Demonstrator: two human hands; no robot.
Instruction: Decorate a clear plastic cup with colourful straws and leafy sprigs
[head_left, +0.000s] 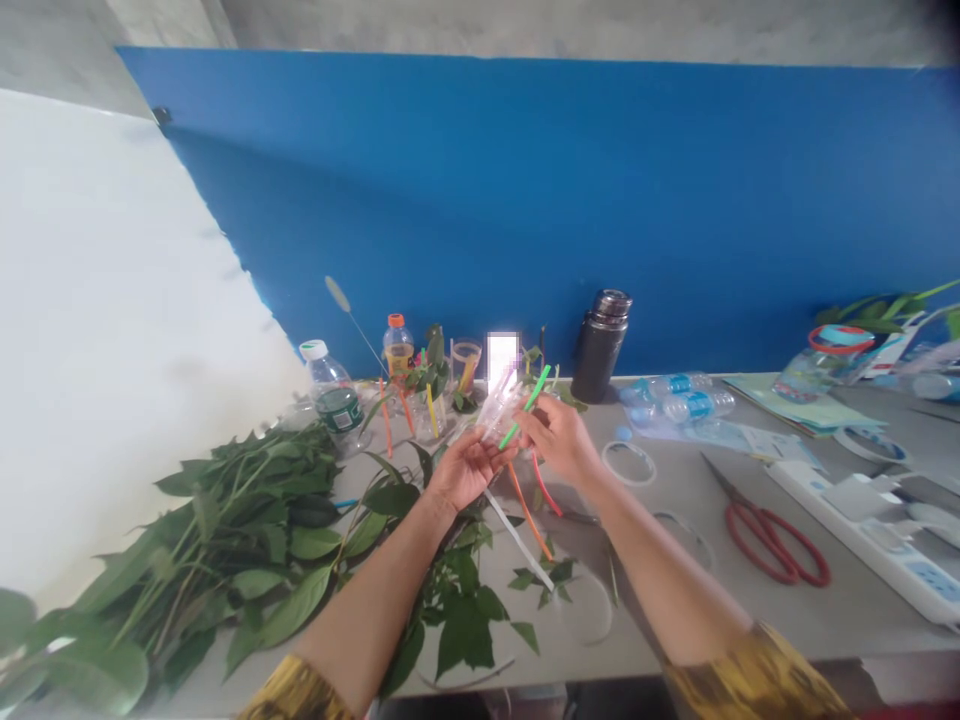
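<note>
A short green straw (538, 388) is pinched in the fingers of my right hand (559, 436). My left hand (469, 470) is palm up, its fingers curled round a clear plastic piece (496, 412) that looks like part of a bottle; glare and blur hide its shape. The straw lies slanted across this piece. Below my hands, an orange straw (529, 510), a red straw (546, 487) and a white straw (517, 540) slant down over the table. Leafy sprigs (466, 610) lie between my forearms.
Cut leafy branches (247, 520) heap at left. Behind stand a green-labelled bottle (336, 395), an orange-capped bottle (398, 350) and a black flask (602, 345). Right are red-handled scissors (772, 535), a tape roll (628, 463), small water bottles (697, 404) and a power strip (862, 540).
</note>
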